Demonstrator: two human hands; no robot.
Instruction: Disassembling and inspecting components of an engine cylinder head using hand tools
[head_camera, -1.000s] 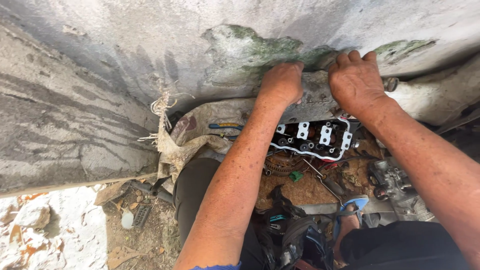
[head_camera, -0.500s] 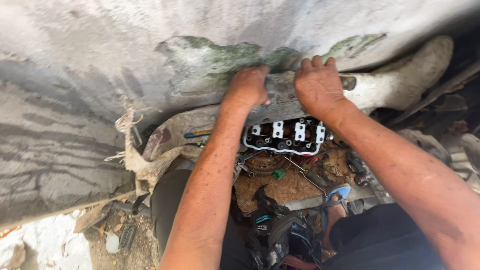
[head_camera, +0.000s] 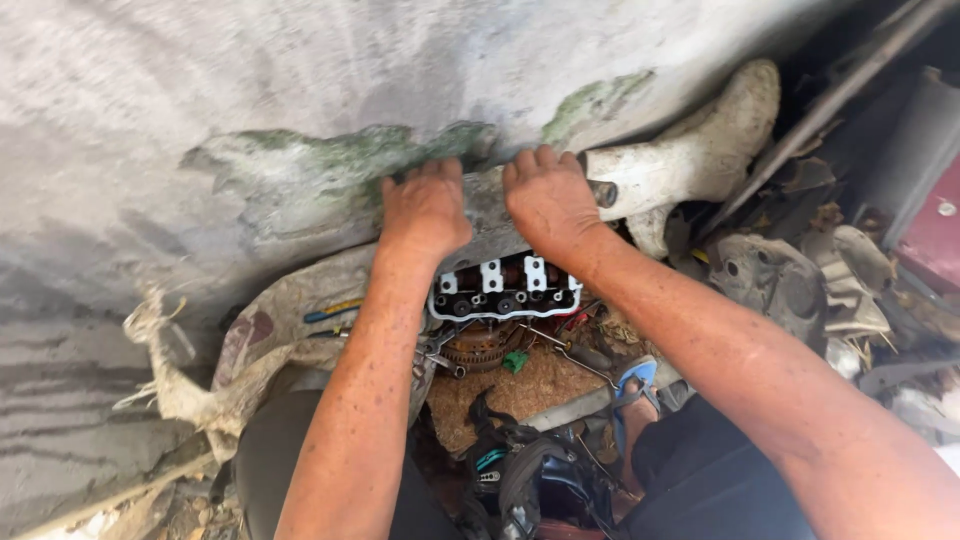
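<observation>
Left hand and right hand both clamp the grey metal block at centre | engine head just below at 6 o'clock | white casting at 3 (touching) | cloth sack at 8 | concrete wall close behind at 12.

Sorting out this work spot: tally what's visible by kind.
Hands on the grey slab: 2, left hand and right hand
Engine cylinder head: 1
White boot: 1
Blue sandal: 1
Green small part: 1
Total: 6

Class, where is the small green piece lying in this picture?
In the head view, the small green piece lies centre frame on brown ground, just below the engine part that both hands grip.
</observation>
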